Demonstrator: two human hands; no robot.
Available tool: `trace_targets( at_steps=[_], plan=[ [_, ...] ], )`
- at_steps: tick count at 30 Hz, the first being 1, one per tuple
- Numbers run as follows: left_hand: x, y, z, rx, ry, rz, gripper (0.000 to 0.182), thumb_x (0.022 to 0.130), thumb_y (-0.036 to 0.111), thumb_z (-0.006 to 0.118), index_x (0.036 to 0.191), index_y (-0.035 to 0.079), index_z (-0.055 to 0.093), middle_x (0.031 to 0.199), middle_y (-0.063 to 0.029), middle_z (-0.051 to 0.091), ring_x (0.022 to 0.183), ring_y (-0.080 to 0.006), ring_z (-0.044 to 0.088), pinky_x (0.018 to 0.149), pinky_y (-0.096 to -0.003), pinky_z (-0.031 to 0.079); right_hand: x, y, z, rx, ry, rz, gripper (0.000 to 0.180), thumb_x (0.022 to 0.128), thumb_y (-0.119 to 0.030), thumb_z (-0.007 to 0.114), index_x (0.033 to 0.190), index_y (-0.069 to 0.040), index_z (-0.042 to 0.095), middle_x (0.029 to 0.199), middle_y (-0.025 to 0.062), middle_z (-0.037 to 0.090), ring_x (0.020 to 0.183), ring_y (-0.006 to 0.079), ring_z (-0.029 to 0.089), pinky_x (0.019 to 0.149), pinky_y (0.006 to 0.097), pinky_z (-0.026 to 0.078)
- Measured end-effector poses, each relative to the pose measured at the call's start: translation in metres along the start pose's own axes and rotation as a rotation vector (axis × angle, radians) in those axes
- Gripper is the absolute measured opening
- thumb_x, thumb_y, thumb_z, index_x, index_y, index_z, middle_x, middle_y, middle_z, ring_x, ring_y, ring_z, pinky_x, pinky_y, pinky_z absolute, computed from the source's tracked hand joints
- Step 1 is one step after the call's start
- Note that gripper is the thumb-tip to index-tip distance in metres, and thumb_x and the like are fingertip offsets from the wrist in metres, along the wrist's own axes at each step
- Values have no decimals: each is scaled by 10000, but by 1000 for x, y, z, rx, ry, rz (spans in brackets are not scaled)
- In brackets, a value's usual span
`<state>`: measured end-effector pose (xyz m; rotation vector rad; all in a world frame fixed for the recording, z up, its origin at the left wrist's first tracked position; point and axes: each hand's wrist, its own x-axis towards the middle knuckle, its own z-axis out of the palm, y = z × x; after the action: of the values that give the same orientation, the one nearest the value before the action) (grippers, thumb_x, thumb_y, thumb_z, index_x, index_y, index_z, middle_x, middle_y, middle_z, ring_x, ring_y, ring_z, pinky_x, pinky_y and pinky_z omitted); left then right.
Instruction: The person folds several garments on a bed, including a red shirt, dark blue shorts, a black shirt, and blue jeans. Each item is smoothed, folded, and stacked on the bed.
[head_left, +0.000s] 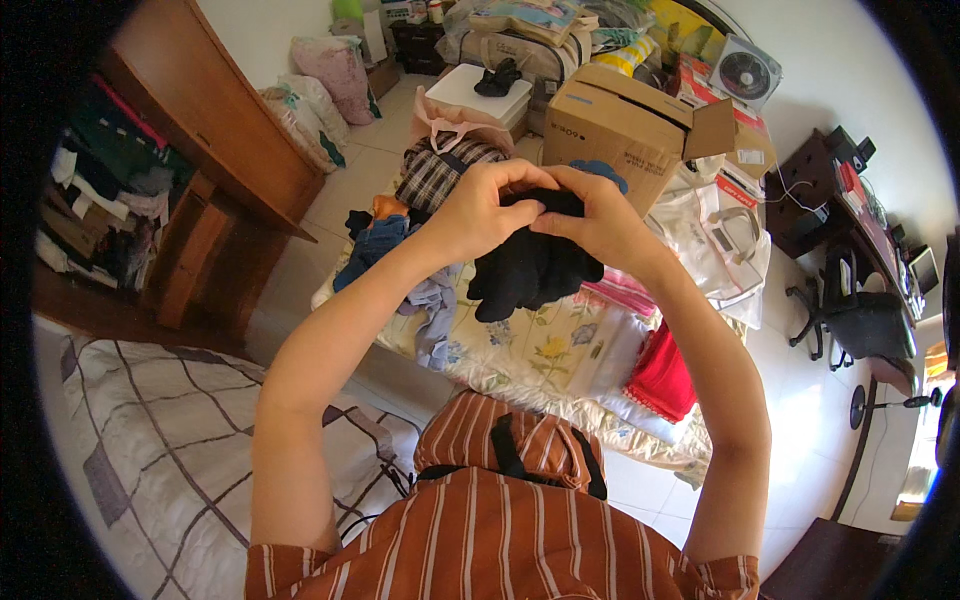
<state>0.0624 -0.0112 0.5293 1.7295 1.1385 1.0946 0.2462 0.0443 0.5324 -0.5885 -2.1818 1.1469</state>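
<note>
My left hand (499, 202) and my right hand (592, 214) meet in front of me, both pinching the top of a bunched black cloth item (532, 270). It looks like socks or another small knit garment; its exact kind is unclear. The cloth hangs above a floral-patterned bed cover (551, 349). To the left on the cover lie blue jeans (375, 247), a grey-blue garment (435, 315) and a plaid bundle (431, 176). Beneath my right forearm are folded red cloth (667, 375) and pink striped cloth (622, 291).
A cardboard box (615, 142) with an open flap stands beyond the bed, near a clear plastic bag (709, 232). The open wardrobe (217, 97) is at left, a checked quilt (180, 450) at lower left. An office chair (862, 322) and a desk (862, 217) are at right.
</note>
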Motion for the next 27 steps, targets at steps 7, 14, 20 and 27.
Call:
trace_targets(
  at_steps=[7, 14, 20, 27],
  plan=[
    [-6, -19, 7, 327, 429, 312, 224, 803, 88, 712, 973, 2, 596, 822, -97, 594, 787, -179, 592, 739, -297, 480, 7, 2, -9, -199, 37, 132, 262, 802, -152, 707, 934, 67, 652, 796, 185, 672, 681, 238, 594, 704, 354, 482],
    [-51, -60, 80, 286, 569, -50, 375, 700, 191, 805, 886, 35, 520, 786, -124, 545, 700, -298, 568, 621, -386, 465, 8, -13, -16, -132, 40, 323, 292, 840, -236, 694, 913, 44, 654, 748, 112, 622, 722, 153, 567, 690, 322, 464],
    [-75, -125, 118, 283, 595, -16, 392, 693, 12, 695, 1056, 36, 547, 921, -157, 576, 894, -363, 569, 781, -432, 461, -13, -39, -39, -236, -203, 267, 309, 822, -248, 729, 935, 28, 647, 793, 91, 621, 801, 154, 564, 759, 304, 448],
    [-148, -195, 138, 377, 286, 37, 395, 739, 17, 644, 1124, 26, 556, 1038, -142, 609, 959, -374, 562, 929, -452, 424, -44, -72, -93, -89, -446, 414, 289, 726, -149, 811, 870, 38, 645, 811, 100, 655, 770, 166, 608, 718, 298, 464]
  ],
)
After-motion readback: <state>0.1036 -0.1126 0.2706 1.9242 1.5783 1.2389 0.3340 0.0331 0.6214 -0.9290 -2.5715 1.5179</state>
